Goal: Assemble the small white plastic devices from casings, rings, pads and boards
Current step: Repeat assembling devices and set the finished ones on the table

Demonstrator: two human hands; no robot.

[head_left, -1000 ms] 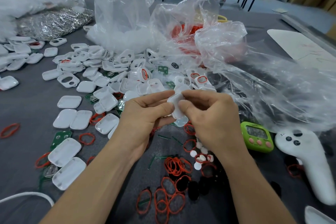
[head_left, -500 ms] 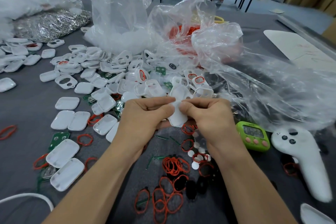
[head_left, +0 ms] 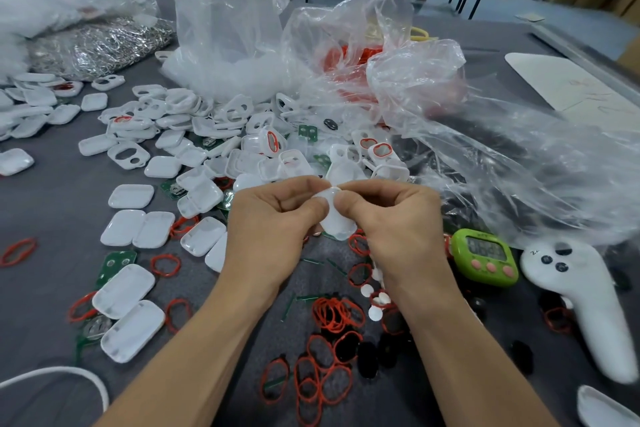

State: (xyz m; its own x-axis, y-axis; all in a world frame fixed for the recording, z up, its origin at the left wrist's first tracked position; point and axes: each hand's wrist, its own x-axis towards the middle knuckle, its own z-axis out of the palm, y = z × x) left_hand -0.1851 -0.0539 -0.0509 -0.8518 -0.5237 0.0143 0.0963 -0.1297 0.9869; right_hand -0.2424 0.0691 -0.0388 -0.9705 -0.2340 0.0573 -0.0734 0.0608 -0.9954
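Head view: both hands' fingers (head_left: 322, 206) hide white casing (head_left: 337, 224) top.

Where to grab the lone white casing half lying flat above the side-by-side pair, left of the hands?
Pinch the casing half across its short width, fingertips on the two long edges, coming straight down. It lies flat and shallow, so a side approach likely fails; bare grey cloth borders both long edges, leaving finger room. The rounded corners would probably slip.
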